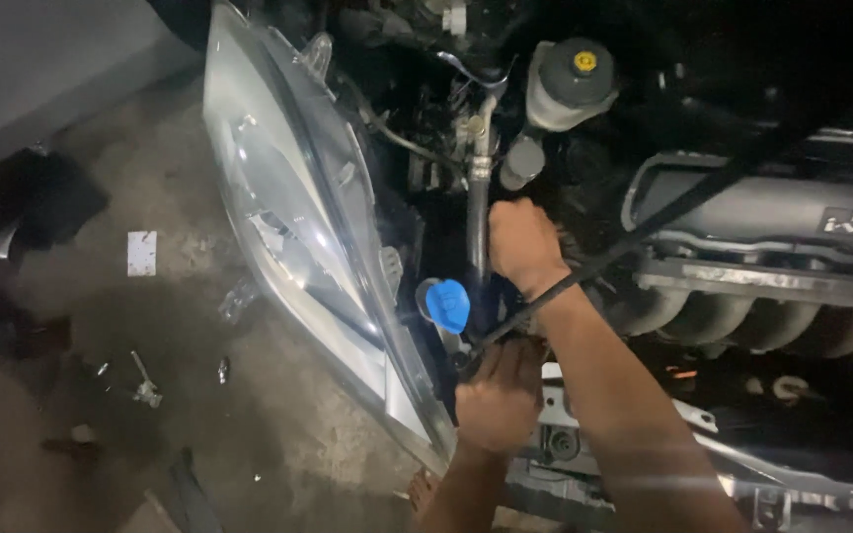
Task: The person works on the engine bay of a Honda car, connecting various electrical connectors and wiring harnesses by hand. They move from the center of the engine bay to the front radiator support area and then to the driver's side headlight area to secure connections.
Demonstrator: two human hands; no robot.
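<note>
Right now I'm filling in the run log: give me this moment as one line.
left hand: gripping black rod low end | right hand: deep in engine bay, grasp hidden | nearby: blue cap, headlight

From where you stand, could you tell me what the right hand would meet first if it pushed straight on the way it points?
Probably the grey metal pipe just beyond the right hand, which reaches up and left into the engine bay; depth is unclear in this dark view.
</note>
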